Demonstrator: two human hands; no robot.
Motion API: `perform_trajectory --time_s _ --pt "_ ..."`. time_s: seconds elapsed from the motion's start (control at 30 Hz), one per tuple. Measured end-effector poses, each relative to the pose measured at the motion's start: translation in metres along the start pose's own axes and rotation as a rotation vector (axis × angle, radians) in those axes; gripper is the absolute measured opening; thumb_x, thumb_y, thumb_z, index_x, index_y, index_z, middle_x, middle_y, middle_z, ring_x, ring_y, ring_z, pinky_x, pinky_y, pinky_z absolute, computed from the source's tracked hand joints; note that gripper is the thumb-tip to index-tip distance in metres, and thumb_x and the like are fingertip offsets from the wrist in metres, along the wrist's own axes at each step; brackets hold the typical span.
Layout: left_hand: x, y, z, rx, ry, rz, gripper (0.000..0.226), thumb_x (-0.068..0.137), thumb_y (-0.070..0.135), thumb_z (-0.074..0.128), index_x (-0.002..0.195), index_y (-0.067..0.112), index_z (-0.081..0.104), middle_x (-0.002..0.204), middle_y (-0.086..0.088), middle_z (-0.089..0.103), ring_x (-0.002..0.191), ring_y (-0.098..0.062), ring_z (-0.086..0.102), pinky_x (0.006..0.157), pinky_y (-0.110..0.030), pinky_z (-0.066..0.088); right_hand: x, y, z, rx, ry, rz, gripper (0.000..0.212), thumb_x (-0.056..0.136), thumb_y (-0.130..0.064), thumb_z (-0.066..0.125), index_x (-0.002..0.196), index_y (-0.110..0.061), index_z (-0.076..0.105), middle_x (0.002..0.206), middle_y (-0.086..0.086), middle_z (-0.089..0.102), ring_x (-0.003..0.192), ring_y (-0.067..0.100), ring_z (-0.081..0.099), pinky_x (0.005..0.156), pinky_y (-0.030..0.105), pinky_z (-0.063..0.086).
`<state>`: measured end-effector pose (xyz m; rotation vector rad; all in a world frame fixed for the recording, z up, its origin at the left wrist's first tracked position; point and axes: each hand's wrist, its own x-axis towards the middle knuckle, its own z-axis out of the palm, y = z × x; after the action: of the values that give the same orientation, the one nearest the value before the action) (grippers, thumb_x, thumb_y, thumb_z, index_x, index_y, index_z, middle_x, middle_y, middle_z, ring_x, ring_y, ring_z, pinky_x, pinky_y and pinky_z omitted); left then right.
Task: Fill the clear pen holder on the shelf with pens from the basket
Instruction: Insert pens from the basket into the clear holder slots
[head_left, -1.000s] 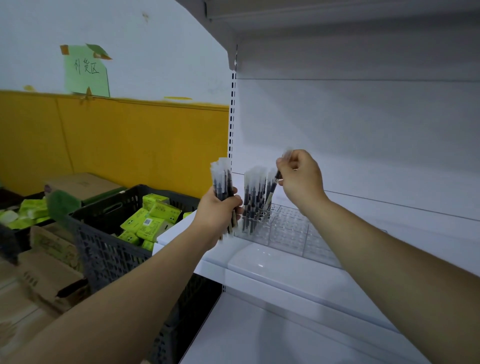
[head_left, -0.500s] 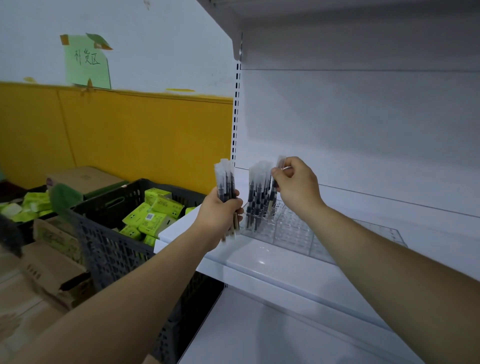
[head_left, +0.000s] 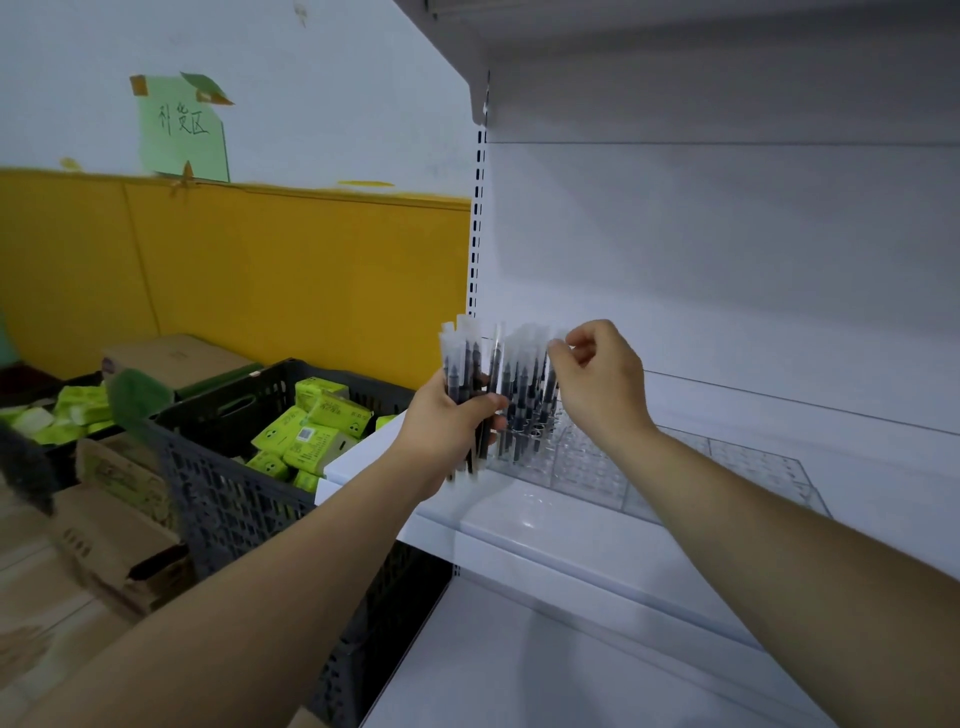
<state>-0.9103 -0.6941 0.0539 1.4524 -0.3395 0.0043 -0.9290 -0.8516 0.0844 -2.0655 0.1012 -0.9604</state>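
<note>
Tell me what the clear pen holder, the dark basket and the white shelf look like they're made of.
Pen holder: glossy transparent rigid plastic, perhaps acrylic; its grid of holes is see-through. Basket: matte dark moulded plastic, going by its lattice walls and cut-out handle. Shelf: probably white painted metal; smooth, with soft reflections.

Clear glossy plastic pen holder (head_left: 675, 470) on a smooth white shelf (head_left: 571, 540).

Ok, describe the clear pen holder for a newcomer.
On the white shelf unit at right, find the shelf beside the black basket. The clear pen holder lies there: a transparent hole-gridded tray, wrapped pens upright at its left end.
</note>
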Motion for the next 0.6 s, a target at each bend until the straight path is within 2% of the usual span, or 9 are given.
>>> perform_trajectory --time_s 0.1,0.17,0.23,0.3,0.37,0.4,0.47,0.53,0.6 --pt "-0.004 0.005 0.006 -0.03 -0.052 0.021 0.012 0.092 0.003 0.059 0.098 0.013 0.056 0.084 -0.008 0.07 0.066 -0.017 0.064 0.066 -0.036 0.055 -0.003 -0.014 -0.005 0.064 -0.065 -0.023 0.014 0.092 -0.032 0.058 0.089 -0.019 0.061 0.082 -0.01 0.06 0.075 0.003 0.054 0.065 0.018 0.041" --pt "-0.007 0.008 0.01 -0.046 -0.086 0.04 0.015 0.093 0.001 0.058 0.096 0.016 0.057 0.081 -0.006 0.069 0.065 -0.017 0.064 0.064 -0.035 0.053 -0.006 -0.022 -0.006 0.099 -0.195 -0.006 0.015 0.091 -0.034 0.059 0.09 -0.022 0.067 0.083 -0.013 0.063 0.079 0.001 0.058 0.069 0.019 0.044" --pt "-0.01 0.01 0.013 -0.057 -0.105 0.048 0.017 0.093 0.001 0.057 0.097 0.017 0.058 0.081 -0.006 0.068 0.065 -0.017 0.063 0.061 -0.033 0.052 -0.008 -0.025 -0.006 0.109 -0.246 0.009 0.009 0.091 -0.03 0.061 0.09 -0.024 0.068 0.084 -0.014 0.064 0.082 0.002 0.059 0.074 0.02 0.047" --pt "-0.012 0.012 0.014 -0.064 -0.109 0.047 0.017 0.093 0.0 0.056 0.097 0.017 0.058 0.082 -0.007 0.068 0.065 -0.018 0.063 0.061 -0.032 0.052 -0.008 -0.026 -0.009 0.148 -0.243 0.04 0.006 0.09 -0.026 0.062 0.087 -0.023 0.067 0.079 -0.014 0.062 0.075 0.001 0.058 0.071 0.019 0.045" --pt "-0.013 0.012 0.015 -0.052 -0.113 0.049 0.018 0.093 0.001 0.056 0.096 0.018 0.058 0.081 -0.006 0.068 0.065 -0.018 0.063 0.061 -0.032 0.051 -0.009 -0.027 -0.011 0.159 -0.275 0.059 0.014 0.09 -0.027 0.062 0.079 -0.02 0.066 0.066 -0.012 0.058 0.061 0.0 0.053 0.062 0.02 0.042" --pt "-0.014 0.012 0.015 -0.042 -0.121 0.053 0.018 0.093 0.001 0.056 0.096 0.019 0.059 0.081 -0.005 0.068 0.066 -0.019 0.063 0.061 -0.032 0.051 -0.01 -0.028 -0.011 0.148 -0.296 0.064 0.02 0.091 -0.027 0.061 0.075 -0.016 0.065 0.061 -0.01 0.053 0.055 0.002 0.049 0.058 0.021 0.039" --pt "-0.015 0.011 0.017 -0.024 -0.127 0.068 0.016 0.093 0.002 0.057 0.097 0.018 0.06 0.083 -0.005 0.069 0.071 -0.021 0.064 0.064 -0.033 0.052 -0.011 -0.029 -0.01 0.125 -0.285 0.074 0.027 0.092 -0.027 0.059 0.076 -0.006 0.063 0.062 -0.003 0.051 0.055 0.011 0.046 0.059 0.027 0.039" --pt "-0.014 0.011 0.018 0.004 -0.067 0.082 0.013 0.093 0.005 0.059 0.098 0.017 0.059 0.091 -0.004 0.07 0.082 -0.022 0.067 0.07 -0.033 0.056 -0.009 -0.031 -0.011 0.151 -0.204 0.085 0.026 0.093 -0.027 0.056 0.079 -0.006 0.062 0.073 0.007 0.061 0.065 0.023 0.055 0.067 0.035 0.049" --pt "-0.011 0.009 0.015 0.021 0.013 0.052 0.012 0.094 0.007 0.059 0.095 0.018 0.057 0.092 -0.003 0.067 0.086 -0.021 0.065 0.074 -0.033 0.058 -0.003 -0.03 -0.013 0.2 -0.112 0.108 0.02 0.095 -0.026 0.052 0.083 -0.013 0.06 0.086 0.01 0.066 0.081 0.031 0.064 0.079 0.047 0.056"
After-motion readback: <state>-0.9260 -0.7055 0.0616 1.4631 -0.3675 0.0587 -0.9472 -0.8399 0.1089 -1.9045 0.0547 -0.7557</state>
